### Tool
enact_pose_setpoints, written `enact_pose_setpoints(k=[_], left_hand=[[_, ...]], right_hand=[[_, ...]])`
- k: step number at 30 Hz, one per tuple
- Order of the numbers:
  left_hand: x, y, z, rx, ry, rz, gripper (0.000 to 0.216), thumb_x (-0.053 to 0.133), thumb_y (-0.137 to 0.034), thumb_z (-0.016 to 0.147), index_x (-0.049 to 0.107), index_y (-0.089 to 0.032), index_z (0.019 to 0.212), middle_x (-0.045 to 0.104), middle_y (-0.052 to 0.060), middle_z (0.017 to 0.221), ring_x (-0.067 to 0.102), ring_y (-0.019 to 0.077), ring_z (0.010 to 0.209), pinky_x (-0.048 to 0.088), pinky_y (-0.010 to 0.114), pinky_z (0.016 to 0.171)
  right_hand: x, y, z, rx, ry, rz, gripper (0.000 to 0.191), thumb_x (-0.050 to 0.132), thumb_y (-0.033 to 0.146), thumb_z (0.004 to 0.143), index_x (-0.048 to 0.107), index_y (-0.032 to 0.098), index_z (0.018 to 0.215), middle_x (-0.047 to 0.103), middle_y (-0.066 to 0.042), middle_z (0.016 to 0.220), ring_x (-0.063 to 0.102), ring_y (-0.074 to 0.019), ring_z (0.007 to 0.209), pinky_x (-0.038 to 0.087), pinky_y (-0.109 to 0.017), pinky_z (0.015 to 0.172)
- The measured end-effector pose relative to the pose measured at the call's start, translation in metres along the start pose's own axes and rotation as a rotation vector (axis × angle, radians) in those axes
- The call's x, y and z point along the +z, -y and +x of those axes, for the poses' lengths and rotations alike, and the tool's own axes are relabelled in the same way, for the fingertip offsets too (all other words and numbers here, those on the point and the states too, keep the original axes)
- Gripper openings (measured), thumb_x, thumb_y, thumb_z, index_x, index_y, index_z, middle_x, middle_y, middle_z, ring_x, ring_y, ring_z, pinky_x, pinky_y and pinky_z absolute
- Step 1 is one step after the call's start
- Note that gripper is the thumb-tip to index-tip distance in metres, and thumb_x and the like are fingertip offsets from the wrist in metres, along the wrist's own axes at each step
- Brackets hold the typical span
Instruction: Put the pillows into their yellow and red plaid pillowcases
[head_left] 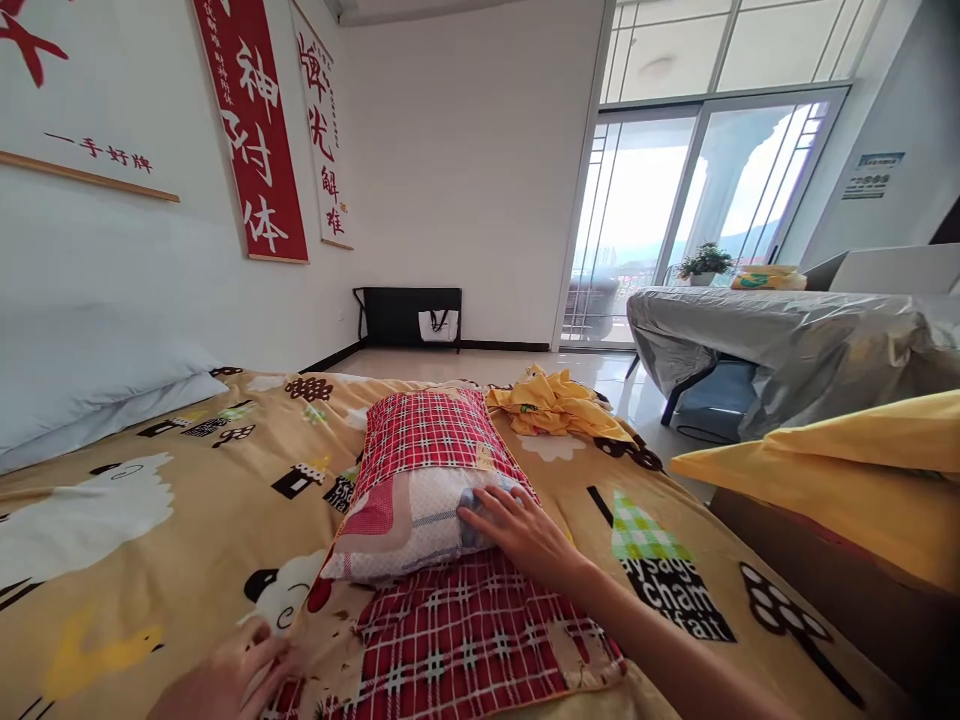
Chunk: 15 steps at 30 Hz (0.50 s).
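Note:
A pillow [409,525] lies on the bed, half inside a red plaid pillowcase [435,430]. The open end of the case [465,640] spreads flat toward me. My right hand [521,530] rests flat on the bare end of the pillow with its fingers stretched out. My left hand [232,675] is at the bottom left, its fingers closed on the near left edge of the pillowcase.
The bed has a tan cartoon-print sheet [187,500]. A white pillow [97,375] lies at the left, a crumpled yellow cloth [555,405] beyond the pillow, yellow pillows [847,470] at the right. A covered table [787,335] stands near the glass door.

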<state>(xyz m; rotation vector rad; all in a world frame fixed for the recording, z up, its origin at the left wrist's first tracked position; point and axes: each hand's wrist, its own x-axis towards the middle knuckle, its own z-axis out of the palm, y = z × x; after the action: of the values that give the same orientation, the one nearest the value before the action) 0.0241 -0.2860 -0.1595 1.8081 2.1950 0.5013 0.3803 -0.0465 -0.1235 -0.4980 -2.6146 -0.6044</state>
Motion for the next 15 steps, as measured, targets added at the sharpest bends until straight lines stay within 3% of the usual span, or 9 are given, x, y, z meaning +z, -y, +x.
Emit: enact_pose_setpoints(k=[3,5,7,11,15], left_hand=[[-0.003,-0.036,0.017,0.301,-0.259,0.209,0.045,0.046,-0.04,0.089,0.058,-0.033,0.132,0.059,0.01,0.132,0.061,0.03,0.112,0.051,0.038,0.091],[-0.004,-0.057,0.034,0.449,-0.362,0.295,0.051,0.048,-0.032,0.089,0.048,-0.035,0.14,0.052,0.009,0.141,0.054,0.0309,0.122,0.046,0.041,0.099],[-0.003,-0.07,0.051,0.425,-0.388,0.317,0.054,0.052,-0.035,0.089,0.043,-0.035,0.143,0.046,0.011,0.145,0.053,0.0324,0.122,0.047,0.043,0.097],[0.004,-0.086,0.077,0.197,-0.28,0.223,0.077,0.054,-0.06,0.083,0.028,-0.031,0.15,0.051,0.016,0.136,0.064,0.0313,0.102,0.053,0.038,0.077],[0.014,-0.109,0.088,0.196,-0.33,0.289,0.082,0.063,-0.056,0.078,0.029,-0.031,0.149,0.057,0.016,0.126,0.058,0.0357,0.11,0.051,0.04,0.08]], right_hand=[[0.005,0.002,-0.012,0.093,0.0,-0.063,0.066,0.042,0.003,0.086,0.035,0.027,0.147,0.049,-0.011,0.143,0.042,-0.0289,0.131,0.037,-0.049,0.103],[0.008,0.0,-0.02,0.188,0.007,-0.094,0.066,0.046,0.006,0.084,0.036,0.024,0.147,0.048,-0.014,0.143,0.045,-0.0323,0.128,0.041,-0.051,0.1],[0.01,-0.002,-0.028,0.305,0.026,-0.074,0.067,0.049,0.009,0.082,0.035,0.021,0.147,0.05,-0.017,0.14,0.052,-0.0329,0.12,0.045,-0.049,0.095],[0.01,-0.002,-0.039,0.47,0.068,0.078,0.067,0.049,0.013,0.081,0.034,0.014,0.147,0.06,-0.015,0.125,0.061,-0.0272,0.104,0.051,-0.04,0.087],[0.007,0.007,-0.03,0.545,0.093,0.09,0.061,0.048,0.015,0.082,0.04,0.015,0.143,0.064,-0.014,0.117,0.062,-0.028,0.1,0.05,-0.041,0.087]])
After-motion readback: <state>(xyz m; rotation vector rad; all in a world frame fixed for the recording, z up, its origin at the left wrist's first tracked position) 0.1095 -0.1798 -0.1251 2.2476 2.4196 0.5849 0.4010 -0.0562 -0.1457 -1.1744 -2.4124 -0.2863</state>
